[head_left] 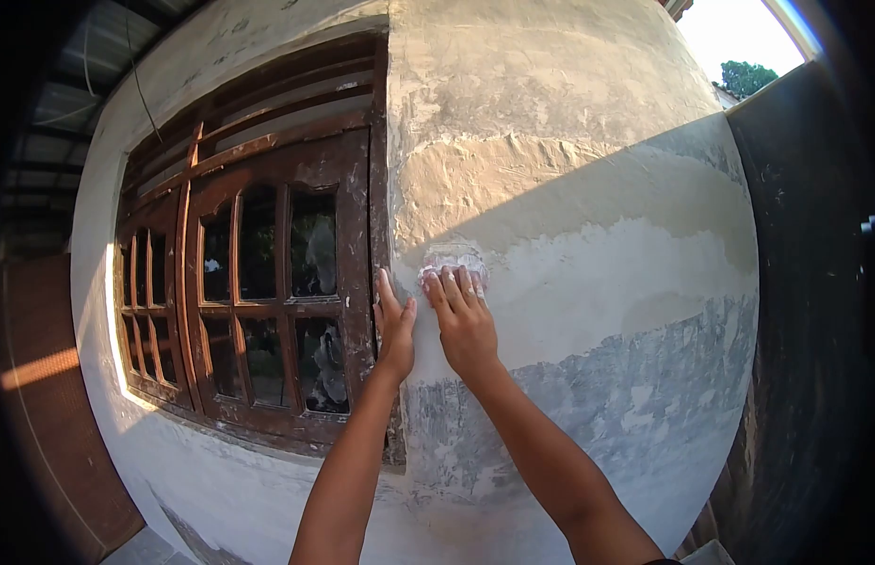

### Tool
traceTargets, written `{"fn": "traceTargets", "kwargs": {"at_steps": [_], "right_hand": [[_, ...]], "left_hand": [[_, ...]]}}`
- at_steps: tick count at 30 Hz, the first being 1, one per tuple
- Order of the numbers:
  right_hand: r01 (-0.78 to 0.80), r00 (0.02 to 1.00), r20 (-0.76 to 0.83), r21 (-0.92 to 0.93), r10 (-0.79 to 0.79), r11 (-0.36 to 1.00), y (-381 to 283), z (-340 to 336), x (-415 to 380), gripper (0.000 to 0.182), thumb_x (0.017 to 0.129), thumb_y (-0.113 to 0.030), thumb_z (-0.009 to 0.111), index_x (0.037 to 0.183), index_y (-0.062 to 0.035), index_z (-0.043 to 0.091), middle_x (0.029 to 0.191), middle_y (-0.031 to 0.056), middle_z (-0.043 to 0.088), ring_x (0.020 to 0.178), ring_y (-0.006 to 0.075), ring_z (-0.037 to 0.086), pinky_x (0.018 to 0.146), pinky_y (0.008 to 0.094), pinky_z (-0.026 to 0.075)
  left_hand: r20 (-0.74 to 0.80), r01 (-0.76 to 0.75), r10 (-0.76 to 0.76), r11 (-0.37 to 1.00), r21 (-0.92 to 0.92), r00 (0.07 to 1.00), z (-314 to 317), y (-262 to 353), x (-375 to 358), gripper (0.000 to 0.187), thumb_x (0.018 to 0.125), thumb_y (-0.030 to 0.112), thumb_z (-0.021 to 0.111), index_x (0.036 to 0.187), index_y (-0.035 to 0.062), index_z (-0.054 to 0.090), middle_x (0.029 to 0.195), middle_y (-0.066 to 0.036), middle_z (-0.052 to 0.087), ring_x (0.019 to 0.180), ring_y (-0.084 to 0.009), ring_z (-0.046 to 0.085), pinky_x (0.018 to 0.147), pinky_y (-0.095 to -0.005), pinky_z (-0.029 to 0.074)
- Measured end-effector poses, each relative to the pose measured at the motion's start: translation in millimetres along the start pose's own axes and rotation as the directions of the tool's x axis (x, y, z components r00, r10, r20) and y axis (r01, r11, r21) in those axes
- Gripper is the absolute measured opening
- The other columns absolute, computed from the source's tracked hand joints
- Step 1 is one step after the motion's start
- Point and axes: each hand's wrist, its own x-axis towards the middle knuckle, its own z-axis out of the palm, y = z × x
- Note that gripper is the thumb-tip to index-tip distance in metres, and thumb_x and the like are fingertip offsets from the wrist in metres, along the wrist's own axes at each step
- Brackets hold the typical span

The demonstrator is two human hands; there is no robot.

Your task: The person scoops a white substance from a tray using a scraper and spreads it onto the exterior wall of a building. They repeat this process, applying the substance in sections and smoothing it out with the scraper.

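Observation:
My right hand (467,320) presses a flat, pale scraper (453,256) against the wall, just right of the window. White putty is smeared over the scraper and on my fingertips; the fingers cover its lower part. Close by, my left hand (397,325) points upward at the wall's edge beside the window frame, with its fingers out and white smears on the tips. Nothing shows in that hand. Around both hands the wall (588,273) carries a smooth pale coat, with rough, sunlit plaster above and patchy grey below.
A brown wooden window (268,254) with small glass panes sits in the wall on the left. A dark panel (805,245) stands on the right. At the lower left is a brown surface (56,405), and a metal roof (61,113) hangs above it.

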Motion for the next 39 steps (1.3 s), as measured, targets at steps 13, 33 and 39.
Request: {"fn": "traceTargets", "kwargs": {"at_steps": [13,33,39], "right_hand": [[-0.253,0.965,-0.068,0.017,0.253,0.967,-14.1,-73.3,19.5,0.058,0.079,0.004,0.056,0.136,-0.0099,0.055,0.101,0.0145,0.062,0.094,0.0312,0.062,0.077,0.0396,0.047],[-0.412,0.892,-0.209,-0.004,0.402,0.911,39.8,-16.9,90.4,0.038,0.077,-0.007,0.067,0.114,-0.0118,0.071,0.095,0.0109,0.06,0.086,0.0292,0.063,0.076,0.0384,0.05],[-0.309,0.931,-0.125,0.236,0.344,0.921,16.6,-14.6,87.9,0.039,0.079,-0.003,0.063,0.117,-0.0099,0.069,0.093,0.0069,0.058,0.088,0.0238,0.059,0.073,0.0403,0.043]], "left_hand": [[-0.156,-0.082,0.067,0.992,-0.095,0.986,9.1,-2.8,8.1,0.063,0.101,0.026,0.034,0.151,-0.0023,0.007,0.156,-0.026,0.021,0.145,-0.0345,0.018,0.118,-0.0461,0.005],[-0.205,-0.23,0.2,0.963,-0.138,0.958,11.2,-27.5,3.8,0.068,0.095,0.021,0.05,0.145,-0.0089,0.015,0.151,-0.031,0.021,0.143,-0.0386,0.024,0.117,-0.0446,0.011],[-0.214,-0.253,0.217,0.955,-0.156,0.952,11.9,-30.5,4.5,0.07,0.095,0.023,0.051,0.145,-0.009,0.015,0.15,-0.032,0.023,0.144,-0.0378,0.024,0.117,-0.0443,0.011]]}}
